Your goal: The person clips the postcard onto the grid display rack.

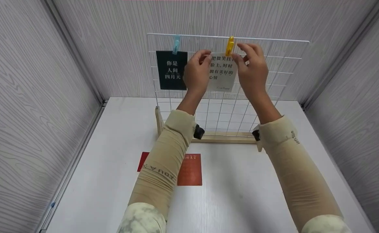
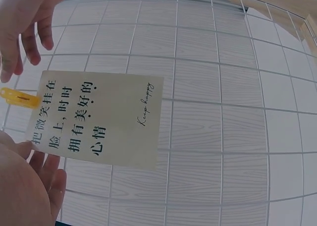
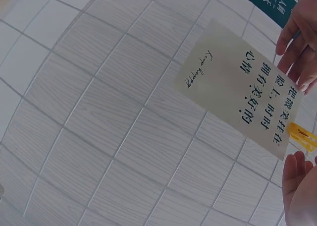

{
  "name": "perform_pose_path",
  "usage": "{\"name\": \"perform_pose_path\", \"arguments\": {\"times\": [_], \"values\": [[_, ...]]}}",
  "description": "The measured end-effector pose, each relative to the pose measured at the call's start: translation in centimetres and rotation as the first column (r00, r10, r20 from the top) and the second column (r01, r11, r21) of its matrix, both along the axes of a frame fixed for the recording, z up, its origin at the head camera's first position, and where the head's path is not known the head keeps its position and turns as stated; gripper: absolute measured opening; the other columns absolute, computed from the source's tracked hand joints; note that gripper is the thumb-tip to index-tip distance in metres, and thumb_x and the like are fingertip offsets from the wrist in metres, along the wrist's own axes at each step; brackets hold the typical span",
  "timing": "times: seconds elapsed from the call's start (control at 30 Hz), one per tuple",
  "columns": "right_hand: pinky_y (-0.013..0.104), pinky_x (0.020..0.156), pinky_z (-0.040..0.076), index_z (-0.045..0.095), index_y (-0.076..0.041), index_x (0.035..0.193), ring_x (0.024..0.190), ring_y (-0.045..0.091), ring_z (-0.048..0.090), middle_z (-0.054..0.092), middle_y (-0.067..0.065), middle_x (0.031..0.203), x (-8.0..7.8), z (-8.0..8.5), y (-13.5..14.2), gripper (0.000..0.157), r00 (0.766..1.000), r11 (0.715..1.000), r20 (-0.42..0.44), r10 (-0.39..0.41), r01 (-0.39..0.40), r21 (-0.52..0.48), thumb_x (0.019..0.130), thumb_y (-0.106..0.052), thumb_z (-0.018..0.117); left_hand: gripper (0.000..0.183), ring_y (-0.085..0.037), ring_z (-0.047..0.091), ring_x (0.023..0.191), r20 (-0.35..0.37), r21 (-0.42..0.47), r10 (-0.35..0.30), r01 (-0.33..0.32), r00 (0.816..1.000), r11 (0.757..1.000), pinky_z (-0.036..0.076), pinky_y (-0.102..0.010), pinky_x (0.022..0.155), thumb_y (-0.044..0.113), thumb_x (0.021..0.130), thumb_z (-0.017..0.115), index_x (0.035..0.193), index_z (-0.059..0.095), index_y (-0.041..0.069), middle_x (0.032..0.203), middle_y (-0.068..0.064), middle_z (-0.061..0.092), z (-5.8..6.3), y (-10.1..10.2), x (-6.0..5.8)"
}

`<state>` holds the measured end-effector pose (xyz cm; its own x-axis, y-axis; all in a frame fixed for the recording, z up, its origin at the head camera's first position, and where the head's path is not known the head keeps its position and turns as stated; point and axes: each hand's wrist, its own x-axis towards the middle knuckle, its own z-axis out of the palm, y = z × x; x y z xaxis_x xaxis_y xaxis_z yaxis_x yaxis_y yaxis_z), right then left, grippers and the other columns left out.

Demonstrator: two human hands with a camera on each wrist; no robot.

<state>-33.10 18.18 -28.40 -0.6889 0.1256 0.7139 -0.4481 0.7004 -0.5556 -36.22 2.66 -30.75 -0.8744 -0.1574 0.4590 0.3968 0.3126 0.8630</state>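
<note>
A pale card (image 1: 223,72) with dark Chinese writing hangs from a yellow clothespin (image 1: 230,46) on the top wire of a white wire grid (image 1: 283,69). My left hand (image 1: 197,71) pinches the card's upper left corner, its thumb in front in the left wrist view. Just to the right of the clothespin is my right hand (image 1: 253,69). Its fingers are loosely bent, hold nothing and stand apart from the clothespin (image 2: 21,98) in the left wrist view. "Keep happy" is written along the card's lower end (image 3: 198,70).
Left of the pale card, a dark green card (image 1: 172,72) hangs from a light blue clothespin (image 1: 176,44). The grid stands in a wooden base (image 1: 228,139). On the white table (image 1: 235,194), an orange-red card (image 1: 191,170) and a red card (image 1: 142,160) lie partly behind my left sleeve.
</note>
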Motion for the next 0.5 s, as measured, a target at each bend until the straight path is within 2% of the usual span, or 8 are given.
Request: {"name": "perform_pose_path", "arguments": {"times": [0.3,0.5], "values": [[0.021,0.084,0.047,0.065,-0.014,0.132,0.097,0.007,0.054,0.060,0.003,0.124,1.3,-2.0,1.9,0.035,0.998,0.994,0.004,0.070,-0.070,-0.083,0.100,-0.028,0.064,0.028,-0.007,0.066,0.095,0.021,0.001,-0.012,0.012,1.000,1.000,0.049,-0.028,0.078,0.030,0.104,0.057,0.130,0.064,0.025,0.117,0.006,0.072,-0.2,-0.4,0.4],[0.020,0.081,0.047,0.064,-0.010,0.133,0.097,0.010,0.056,0.062,0.008,0.122,2.0,-3.8,3.0,0.037,0.995,0.994,-0.050,0.088,-0.091,-0.063,0.100,-0.025,0.065,0.030,-0.007,0.068,0.102,-0.028,-0.058,0.028,-0.029,0.999,0.998,0.051,-0.028,0.078,0.028,0.104,0.058,0.133,0.063,0.024,0.123,0.005,0.072,-0.8,-1.0,1.1]]}}
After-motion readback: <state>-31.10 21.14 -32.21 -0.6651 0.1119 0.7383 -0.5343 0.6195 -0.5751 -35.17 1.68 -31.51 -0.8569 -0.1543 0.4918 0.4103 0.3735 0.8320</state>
